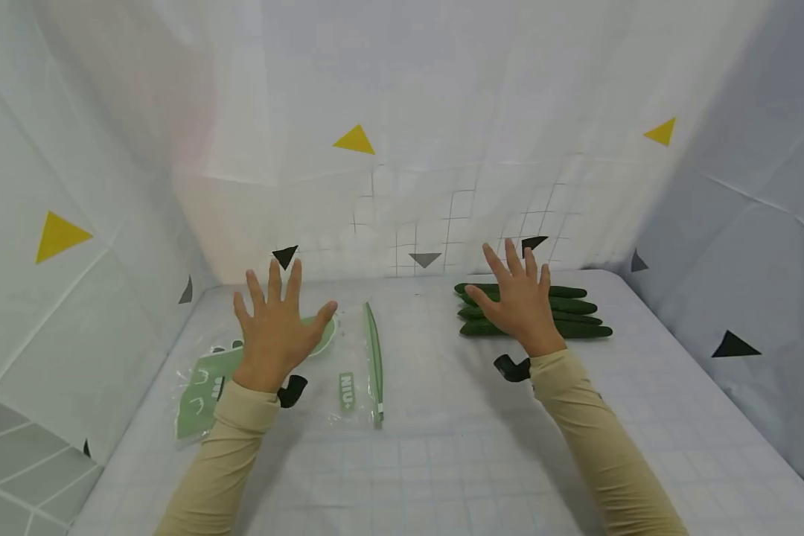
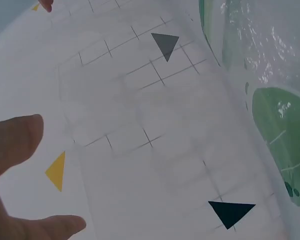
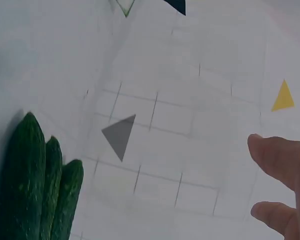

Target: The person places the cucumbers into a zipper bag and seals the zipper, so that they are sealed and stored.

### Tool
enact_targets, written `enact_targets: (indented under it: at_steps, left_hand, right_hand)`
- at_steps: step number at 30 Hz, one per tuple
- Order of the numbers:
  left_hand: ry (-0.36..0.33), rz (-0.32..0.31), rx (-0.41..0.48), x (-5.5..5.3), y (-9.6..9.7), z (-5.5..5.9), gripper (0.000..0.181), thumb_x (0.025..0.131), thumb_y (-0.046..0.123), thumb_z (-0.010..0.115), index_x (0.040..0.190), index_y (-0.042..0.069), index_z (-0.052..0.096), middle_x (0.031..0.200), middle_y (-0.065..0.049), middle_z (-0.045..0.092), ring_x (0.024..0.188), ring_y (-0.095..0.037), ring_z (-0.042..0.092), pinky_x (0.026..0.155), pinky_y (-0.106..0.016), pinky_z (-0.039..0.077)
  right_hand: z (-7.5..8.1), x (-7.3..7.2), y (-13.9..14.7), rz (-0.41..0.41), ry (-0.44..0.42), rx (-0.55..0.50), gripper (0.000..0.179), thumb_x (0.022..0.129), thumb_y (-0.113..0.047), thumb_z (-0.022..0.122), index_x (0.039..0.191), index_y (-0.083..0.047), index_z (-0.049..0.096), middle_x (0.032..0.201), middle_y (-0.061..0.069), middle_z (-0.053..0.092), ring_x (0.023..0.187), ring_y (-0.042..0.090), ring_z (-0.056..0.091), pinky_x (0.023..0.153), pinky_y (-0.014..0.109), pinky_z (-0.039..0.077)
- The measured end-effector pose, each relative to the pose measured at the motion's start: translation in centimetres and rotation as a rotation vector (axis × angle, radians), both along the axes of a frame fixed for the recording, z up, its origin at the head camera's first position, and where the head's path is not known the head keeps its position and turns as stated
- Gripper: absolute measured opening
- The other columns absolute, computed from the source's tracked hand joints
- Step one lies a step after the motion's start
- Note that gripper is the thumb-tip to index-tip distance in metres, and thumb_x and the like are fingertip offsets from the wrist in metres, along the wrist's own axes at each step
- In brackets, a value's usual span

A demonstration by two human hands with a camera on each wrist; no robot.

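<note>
Nearest me, my tan sleeves (image 1: 596, 432) slanted in over the worktop (image 1: 435, 476), and up front my left hand (image 1: 272, 335) hung with fingers spread wide, above the green-and-clear zip bag (image 1: 346, 392)! The bag lay flat toward the worktop's left edge, its zip strip (image 1: 375, 357) on the side facing the middle. A touch farther, my right hand (image 1: 519, 305) was splayed too, thumb out, over the cucumbers (image 1: 572, 306), side by side near the far edge, toward the far right corner. Beyond rose the white backdrop (image 1: 409, 89). Nothing gripped: I judged this a ready pose, the very start. The next move seemed to call for lowering a hand and curling fingers round bag or cucumber.
</note>
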State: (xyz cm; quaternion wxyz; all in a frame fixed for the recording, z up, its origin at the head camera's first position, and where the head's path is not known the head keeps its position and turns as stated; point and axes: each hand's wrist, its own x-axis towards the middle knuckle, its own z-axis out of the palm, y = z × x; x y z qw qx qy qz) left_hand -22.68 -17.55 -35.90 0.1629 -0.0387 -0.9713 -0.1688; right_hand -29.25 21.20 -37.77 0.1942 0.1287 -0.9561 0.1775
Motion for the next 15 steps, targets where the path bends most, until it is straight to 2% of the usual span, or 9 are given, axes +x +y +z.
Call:
enact_targets:
  at_steps: [4,7,10,13,15]
  left_hand:
    - [-0.073,-0.033,0.038,0.2,0.6,-0.3,0.096,0.100,0.069,0.048,0.169,0.011,0.013,0.169,-0.029,0.007,0.152,-0.054,-0.008,0.115,-0.073,-0.001]
    - [-0.103,-0.058,0.045,0.3,1.1,-0.7,0.095,0.101,0.067,0.050,0.168,0.009,0.017,0.167,-0.031,0.013,0.152,-0.055,0.001,0.115,-0.072,0.006]
    - [-0.102,-0.081,0.027,0.3,1.6,-1.4,0.092,0.101,0.064,0.052,0.165,0.004,0.024,0.163,-0.033,0.023,0.149,-0.055,0.016,0.114,-0.071,0.020]
    - [-0.092,-0.105,0.020,0.3,2.2,-2.0,0.089,0.101,0.060,0.056,0.161,-0.001,0.034,0.156,-0.035,0.036,0.141,-0.055,0.035,0.106,-0.070,0.036]
    - [-0.107,-0.118,0.024,0.4,2.5,-2.4,0.088,0.100,0.059,0.058,0.159,-0.003,0.036,0.151,-0.035,0.040,0.135,-0.054,0.044,0.100,-0.068,0.043]
  right_hand:
    - [-0.5,0.0,-1.0,0.044,-0.012,-0.005,0.082,0.101,-0.052,0.063,0.167,-0.019,0.027,0.170,0.021,0.014,0.153,0.051,0.004,0.115,0.073,0.000]
    - [-0.8,0.0,-1.9,0.086,-0.027,-0.019,0.080,0.102,-0.049,0.063,0.167,-0.018,0.029,0.170,0.022,0.015,0.153,0.052,0.008,0.114,0.074,0.003]
    - [-1.1,0.2,-2.8,0.133,-0.050,-0.037,0.078,0.102,-0.047,0.064,0.166,-0.017,0.030,0.169,0.022,0.017,0.152,0.053,0.011,0.113,0.075,0.006]
    - [-1.5,0.2,-3.7,0.173,-0.069,-0.045,0.077,0.103,-0.045,0.064,0.166,-0.016,0.031,0.169,0.021,0.019,0.151,0.053,0.015,0.113,0.075,0.010]
    - [-1.8,0.2,-4.3,0.200,-0.081,-0.056,0.076,0.103,-0.043,0.065,0.166,-0.015,0.032,0.169,0.021,0.021,0.150,0.053,0.017,0.114,0.075,0.011]
